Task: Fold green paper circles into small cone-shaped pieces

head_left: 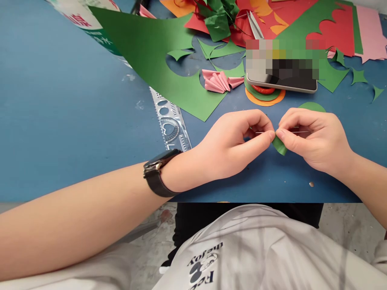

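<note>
A small folded green paper piece (280,146) hangs between my two hands, pinched at its upper part by the fingertips. My left hand (238,141) closes on its left side, thumb against forefinger. From the right, my right hand (314,137) pinches it too, its thumb almost touching my left thumb. A thin, pale needle-like rod (299,131) runs level through the grip and shows at both sides. Just behind the right fingers lies a green paper disc (313,106), partly hidden.
Behind my hands are a phone (293,80) on round paper pieces, folded pink paper (216,81), scissors (255,25) and paper scraps. A large green sheet (145,52) partly covers a clear ruler (171,125). A printed bottle (87,20) lies at the upper left.
</note>
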`<state>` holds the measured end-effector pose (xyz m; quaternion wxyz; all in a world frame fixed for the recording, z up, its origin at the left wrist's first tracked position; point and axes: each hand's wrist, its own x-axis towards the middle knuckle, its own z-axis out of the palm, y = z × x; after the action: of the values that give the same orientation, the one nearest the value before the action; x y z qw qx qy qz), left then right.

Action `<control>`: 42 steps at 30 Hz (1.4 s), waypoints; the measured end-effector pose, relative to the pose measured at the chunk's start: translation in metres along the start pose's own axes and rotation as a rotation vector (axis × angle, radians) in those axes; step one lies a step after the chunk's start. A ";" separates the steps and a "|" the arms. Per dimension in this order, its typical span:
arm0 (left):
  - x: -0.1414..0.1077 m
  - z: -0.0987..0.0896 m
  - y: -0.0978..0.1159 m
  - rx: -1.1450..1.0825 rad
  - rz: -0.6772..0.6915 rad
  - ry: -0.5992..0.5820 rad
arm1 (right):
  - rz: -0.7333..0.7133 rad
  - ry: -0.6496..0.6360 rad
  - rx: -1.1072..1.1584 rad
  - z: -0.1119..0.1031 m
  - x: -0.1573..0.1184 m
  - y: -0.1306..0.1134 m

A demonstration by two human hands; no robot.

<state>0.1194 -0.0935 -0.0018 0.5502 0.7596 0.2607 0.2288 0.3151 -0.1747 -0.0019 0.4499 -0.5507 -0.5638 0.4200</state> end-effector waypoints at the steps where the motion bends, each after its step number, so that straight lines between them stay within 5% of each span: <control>1: 0.000 0.000 0.000 -0.022 -0.020 -0.006 | 0.002 -0.006 -0.009 0.000 0.000 0.000; 6: 0.000 0.000 -0.002 -0.013 0.024 0.004 | -0.043 -0.039 -0.080 -0.003 0.002 -0.001; 12: -0.001 -0.003 -0.005 0.411 0.313 -0.101 | -0.250 -0.199 -0.359 -0.014 0.007 -0.002; 15: 0.000 -0.005 -0.005 0.448 0.364 -0.112 | -0.302 -0.209 -0.398 -0.016 0.007 -0.004; 28: 0.002 0.001 -0.001 -0.087 -0.006 0.000 | 0.023 -0.204 -0.136 -0.014 0.009 -0.003; 33: 0.003 0.000 -0.001 -0.325 -0.077 0.061 | 0.096 -0.107 -0.010 -0.010 0.008 -0.005; 38: 0.001 0.002 -0.004 -0.407 -0.119 -0.072 | 0.141 0.029 0.193 -0.004 0.006 -0.001; 42: 0.001 0.005 -0.006 -0.391 -0.118 0.015 | 0.149 0.030 0.260 -0.003 0.005 0.005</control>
<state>0.1224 -0.0950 -0.0086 0.6975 0.6202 0.2593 0.2481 0.3191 -0.1695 -0.0058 0.4932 -0.5344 -0.4554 0.5136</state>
